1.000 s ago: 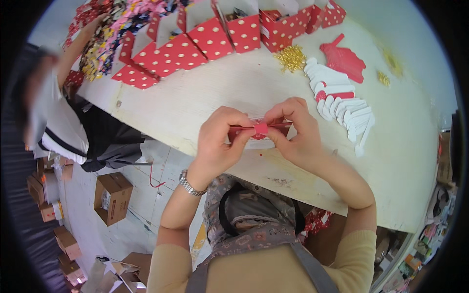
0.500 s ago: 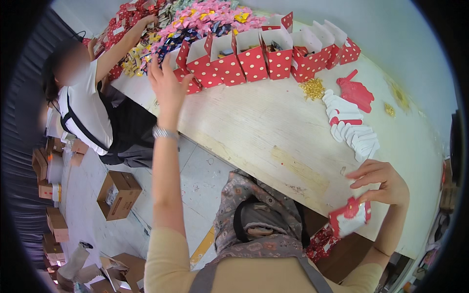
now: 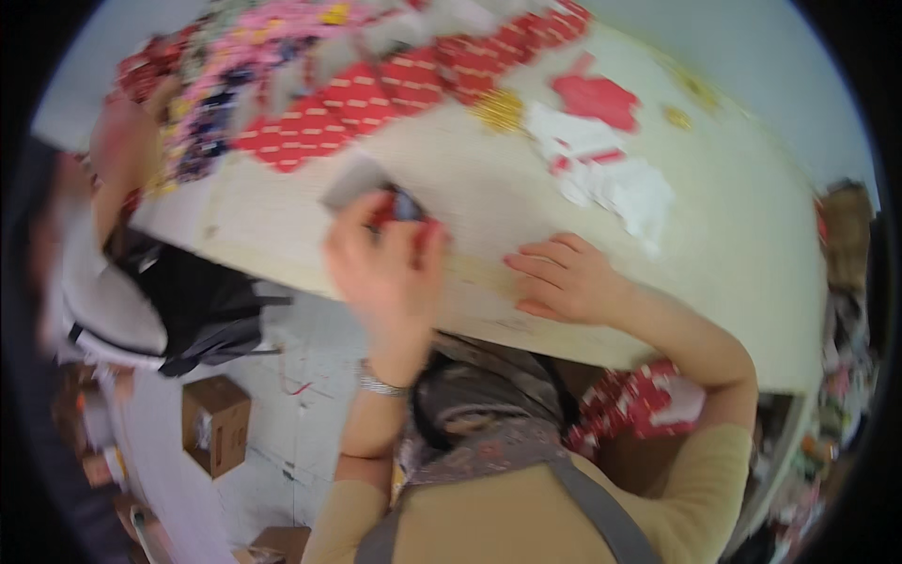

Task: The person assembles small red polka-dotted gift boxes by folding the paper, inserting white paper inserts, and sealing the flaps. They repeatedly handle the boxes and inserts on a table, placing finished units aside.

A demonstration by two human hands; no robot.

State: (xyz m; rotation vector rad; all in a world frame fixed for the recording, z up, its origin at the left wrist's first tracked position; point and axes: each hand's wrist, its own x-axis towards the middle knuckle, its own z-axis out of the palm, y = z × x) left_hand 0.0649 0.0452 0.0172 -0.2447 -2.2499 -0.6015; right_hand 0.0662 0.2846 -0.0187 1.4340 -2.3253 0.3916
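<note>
My left hand [image 3: 390, 273] is closed around a small open-topped red box [image 3: 357, 180] with a pale inner flap, over the near part of the table. Something dark sits in its opening, too blurred to name. To the right, my right hand [image 3: 568, 280] hovers at the table, fingers stretched out and apart, holding nothing. Beyond the left hand stands a row of red box bodies with pale dots [image 3: 376, 99], smeared by motion. White flat pieces [image 3: 629, 193] lie past the right hand, beside a gold heap of small bits [image 3: 498, 111] and red flat pieces [image 3: 598, 99].
Small pink, yellow and dark wrapped packets [image 3: 249, 61] are heaped at the far left. Another person [image 3: 113, 301] stands at the table's left end. Below the near edge, red dotted boxes [image 3: 658, 399] lie by my right arm. A cardboard carton [image 3: 218, 423] sits on the floor.
My left hand has come back from the row toward me with a red box. My right hand has let go of its box, now below the table edge, and moved left over the table.
</note>
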